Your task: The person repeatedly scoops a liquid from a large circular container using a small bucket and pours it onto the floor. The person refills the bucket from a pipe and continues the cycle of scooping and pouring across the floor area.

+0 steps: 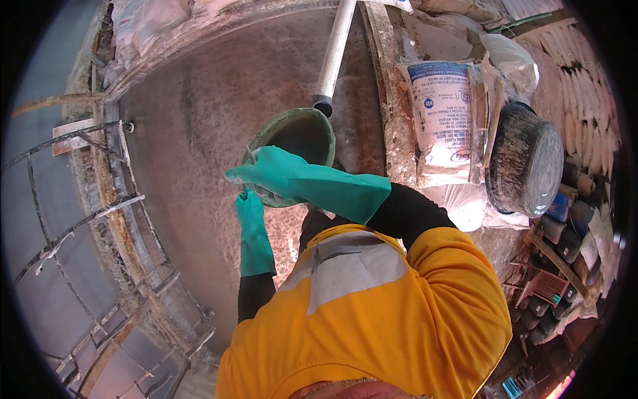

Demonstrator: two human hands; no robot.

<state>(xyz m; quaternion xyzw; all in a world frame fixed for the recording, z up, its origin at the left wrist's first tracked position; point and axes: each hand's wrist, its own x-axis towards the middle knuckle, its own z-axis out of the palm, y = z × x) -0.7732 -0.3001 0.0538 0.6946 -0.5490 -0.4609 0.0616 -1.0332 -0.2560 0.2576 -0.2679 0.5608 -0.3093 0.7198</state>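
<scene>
A green bucket (286, 130) stands tilted beneath the lower end of a grey pipe (335, 56), its mouth facing up and its inside dark. Both my hands wear long green rubber gloves. My right hand (266, 169) reaches across from the right and is closed at the bucket's near left rim. Just below it, my left hand (250, 213) is closed against the bucket's near left side. Its fingertips are partly hidden, so the exact grip on the bucket does not show. No liquid can be seen running from the pipe.
A wet, stained floor (193, 120) lies around the bucket. Rusty metal grating (50, 249) borders a grey pool on the left. To the right, beyond a low ledge (392, 100), are a printed white sack (442, 120) and a black tub (528, 159).
</scene>
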